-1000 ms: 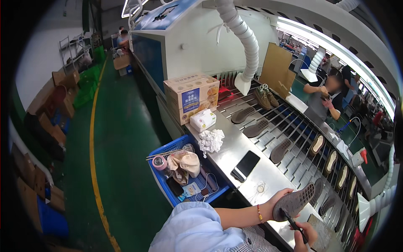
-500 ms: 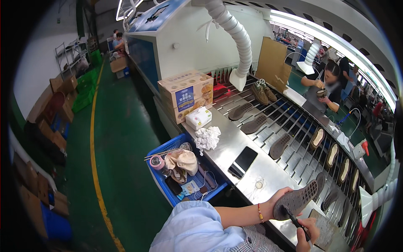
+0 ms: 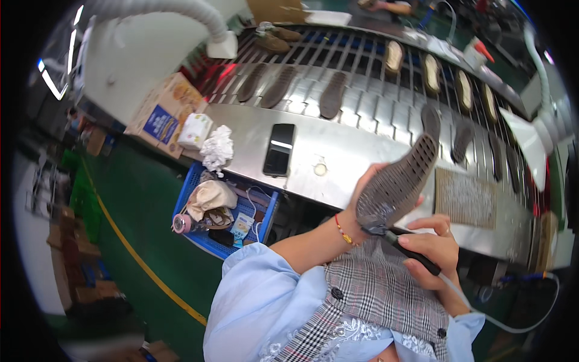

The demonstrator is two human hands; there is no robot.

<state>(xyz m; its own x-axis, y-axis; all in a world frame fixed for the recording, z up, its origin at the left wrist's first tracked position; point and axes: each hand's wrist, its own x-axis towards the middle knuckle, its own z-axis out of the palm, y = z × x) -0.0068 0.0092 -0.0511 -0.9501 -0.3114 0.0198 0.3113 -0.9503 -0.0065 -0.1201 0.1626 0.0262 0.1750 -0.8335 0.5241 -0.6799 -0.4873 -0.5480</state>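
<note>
Since the earlier frame my view has tipped down and closer, and the shoe sole (image 3: 399, 181) now sits higher and larger before me, raised over the steel table edge (image 3: 338, 151). My left hand (image 3: 362, 205) is closed around the sole's heel end, fingers wrapped behind it, tread side facing me. My right hand (image 3: 431, 247) is clenched on a black corded hand tool (image 3: 405, 246), its tip touching the sole near the heel. I judge the sole light, rubbery and flexible, its ribbed tread not slippery; the stiffer heel looks the best place to hold, since the toe would flop. Its long axis runs diagonally, heel at lower left, toe pointing up and right toward the conveyor (image 3: 386, 72), where more soles (image 3: 333, 95) lie beyond a black phone (image 3: 279, 149)
</note>
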